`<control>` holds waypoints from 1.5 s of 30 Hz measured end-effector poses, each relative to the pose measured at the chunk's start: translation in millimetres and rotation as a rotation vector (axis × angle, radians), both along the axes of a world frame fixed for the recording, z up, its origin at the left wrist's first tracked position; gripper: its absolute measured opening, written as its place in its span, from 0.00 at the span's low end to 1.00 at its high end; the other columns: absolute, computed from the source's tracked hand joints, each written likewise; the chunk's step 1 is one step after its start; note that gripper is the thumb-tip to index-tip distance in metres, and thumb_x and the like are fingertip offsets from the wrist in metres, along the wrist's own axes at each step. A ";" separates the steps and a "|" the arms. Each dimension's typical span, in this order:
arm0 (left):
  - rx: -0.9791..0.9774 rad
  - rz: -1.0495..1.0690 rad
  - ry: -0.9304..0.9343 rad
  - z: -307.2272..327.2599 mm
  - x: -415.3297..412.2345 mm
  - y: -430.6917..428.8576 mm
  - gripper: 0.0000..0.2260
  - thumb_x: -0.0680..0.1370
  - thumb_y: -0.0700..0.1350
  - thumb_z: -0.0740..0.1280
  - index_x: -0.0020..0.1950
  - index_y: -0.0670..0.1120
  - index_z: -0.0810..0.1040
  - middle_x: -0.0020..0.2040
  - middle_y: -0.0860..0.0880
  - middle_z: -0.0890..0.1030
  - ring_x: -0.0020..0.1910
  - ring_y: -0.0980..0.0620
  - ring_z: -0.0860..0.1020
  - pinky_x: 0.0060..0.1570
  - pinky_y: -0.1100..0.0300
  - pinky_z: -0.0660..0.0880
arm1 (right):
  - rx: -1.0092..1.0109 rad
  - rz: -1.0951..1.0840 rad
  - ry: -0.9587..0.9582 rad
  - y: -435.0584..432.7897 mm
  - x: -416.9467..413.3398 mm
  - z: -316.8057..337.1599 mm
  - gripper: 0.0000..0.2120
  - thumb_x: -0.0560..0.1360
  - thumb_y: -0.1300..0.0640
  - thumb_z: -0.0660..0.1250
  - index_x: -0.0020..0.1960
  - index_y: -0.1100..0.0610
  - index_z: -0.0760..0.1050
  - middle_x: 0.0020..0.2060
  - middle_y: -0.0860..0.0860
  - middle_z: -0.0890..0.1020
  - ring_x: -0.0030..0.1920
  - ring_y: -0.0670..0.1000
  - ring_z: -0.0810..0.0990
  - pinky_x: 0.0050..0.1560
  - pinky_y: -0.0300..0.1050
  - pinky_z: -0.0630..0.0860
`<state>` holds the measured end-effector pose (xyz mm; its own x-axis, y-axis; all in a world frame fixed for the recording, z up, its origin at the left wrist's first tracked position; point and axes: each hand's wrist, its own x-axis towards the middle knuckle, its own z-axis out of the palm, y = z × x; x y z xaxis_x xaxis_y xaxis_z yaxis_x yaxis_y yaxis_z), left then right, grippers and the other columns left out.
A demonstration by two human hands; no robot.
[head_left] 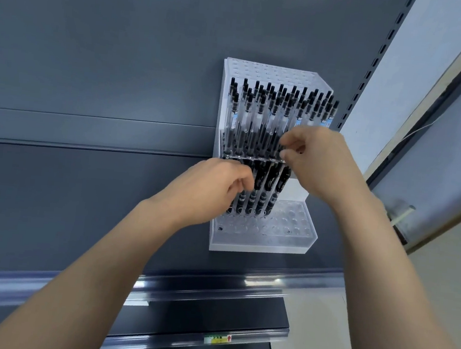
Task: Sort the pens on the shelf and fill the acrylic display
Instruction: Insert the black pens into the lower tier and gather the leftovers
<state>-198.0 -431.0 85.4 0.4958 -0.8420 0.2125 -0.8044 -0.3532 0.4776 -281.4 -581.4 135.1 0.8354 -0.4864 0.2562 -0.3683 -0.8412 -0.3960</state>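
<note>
Only 1 view, from the person's head: a wide-angle camera looks forward and down, close on the acrylic display against the grey shelf back panel. The left forearm and right forearm enter from the bottom edge; floor tiles show at lower right.
</note>
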 end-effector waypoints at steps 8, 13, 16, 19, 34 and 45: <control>-0.031 0.086 -0.068 14.1 -6.7 11.2 0.15 0.77 0.33 0.56 0.52 0.46 0.79 0.47 0.53 0.79 0.35 0.60 0.71 0.40 0.60 0.69 | -0.060 0.110 -0.067 24.9 -16.6 18.1 0.09 0.78 0.58 0.63 0.55 0.57 0.79 0.47 0.52 0.82 0.48 0.53 0.79 0.54 0.49 0.76; -0.017 0.223 -0.177 10.0 -14.1 43.0 0.14 0.76 0.34 0.57 0.53 0.45 0.78 0.49 0.48 0.79 0.45 0.42 0.77 0.46 0.47 0.74 | -0.069 0.324 -0.020 53.1 -4.6 3.2 0.11 0.78 0.57 0.64 0.57 0.59 0.77 0.51 0.56 0.82 0.55 0.56 0.77 0.56 0.53 0.73; 0.027 0.321 -0.209 3.7 -18.1 68.1 0.13 0.77 0.35 0.58 0.55 0.46 0.77 0.51 0.47 0.78 0.47 0.40 0.77 0.46 0.45 0.74 | -0.120 0.415 0.043 71.5 7.8 -8.1 0.12 0.78 0.55 0.63 0.59 0.59 0.76 0.53 0.56 0.80 0.56 0.57 0.76 0.56 0.52 0.73; 0.056 0.375 -0.223 1.7 -20.2 94.9 0.13 0.77 0.35 0.58 0.56 0.45 0.77 0.52 0.47 0.78 0.48 0.40 0.77 0.45 0.45 0.74 | -0.166 0.472 0.065 94.8 15.4 -15.3 0.12 0.78 0.55 0.63 0.59 0.59 0.75 0.54 0.56 0.80 0.55 0.57 0.76 0.55 0.51 0.73; 0.042 0.598 -0.301 -22.4 15.0 388.1 0.12 0.75 0.35 0.59 0.55 0.42 0.77 0.49 0.43 0.79 0.47 0.38 0.78 0.41 0.44 0.76 | -0.116 0.609 0.068 374.5 82.1 -40.1 0.13 0.79 0.53 0.61 0.57 0.61 0.75 0.54 0.56 0.80 0.55 0.59 0.76 0.54 0.52 0.74; 0.063 0.700 -0.229 -36.5 75.6 515.5 0.12 0.77 0.35 0.57 0.55 0.44 0.76 0.50 0.46 0.77 0.48 0.41 0.76 0.44 0.46 0.75 | -0.060 0.574 0.129 499.0 156.1 -56.2 0.12 0.79 0.54 0.62 0.55 0.62 0.76 0.50 0.57 0.80 0.50 0.60 0.77 0.51 0.52 0.75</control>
